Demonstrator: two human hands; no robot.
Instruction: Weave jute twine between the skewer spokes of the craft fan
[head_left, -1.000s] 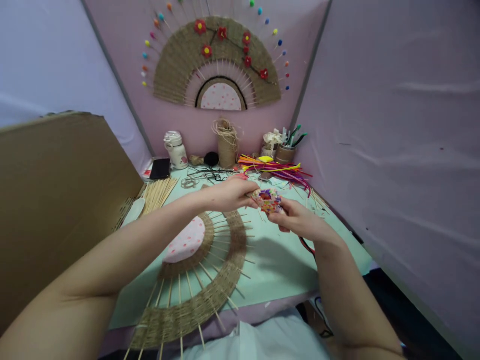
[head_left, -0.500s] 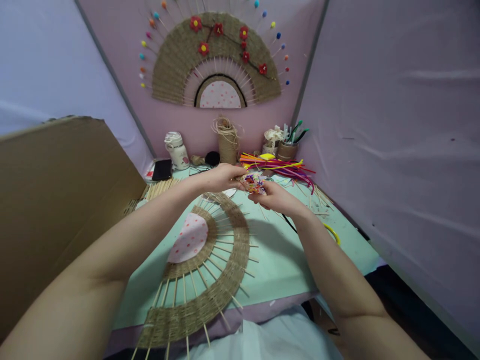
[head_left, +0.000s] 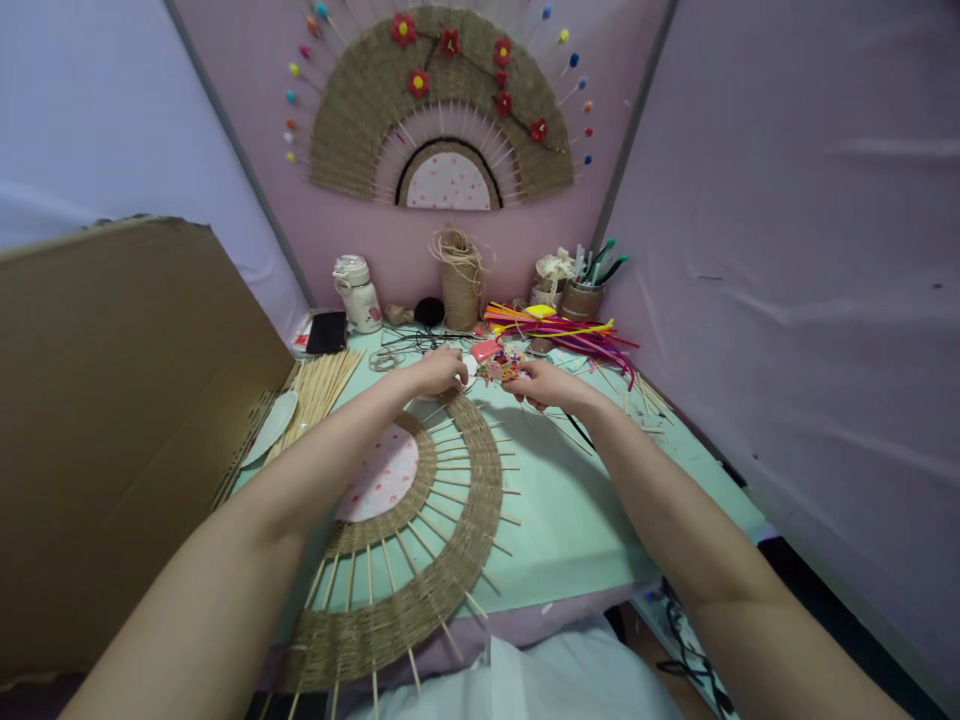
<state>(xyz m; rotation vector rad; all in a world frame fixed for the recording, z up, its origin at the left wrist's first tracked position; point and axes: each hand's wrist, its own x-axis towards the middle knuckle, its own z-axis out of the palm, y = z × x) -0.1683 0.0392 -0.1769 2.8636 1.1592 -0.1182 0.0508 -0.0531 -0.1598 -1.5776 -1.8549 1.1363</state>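
Toward the table's (head_left: 570, 530) far side | colourful patterned piece (head_left: 504, 367) pinched in the right hand (head_left: 547, 385), so that one's nearer | left hand (head_left: 442, 370) just left of it, fingers curled, can't tell if gripping | long axis unclear tbh

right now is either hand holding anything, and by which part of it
The right hand holds a small colourful patterned piece by its right end. Whether the left hand, just beside it, grips anything cannot be told.
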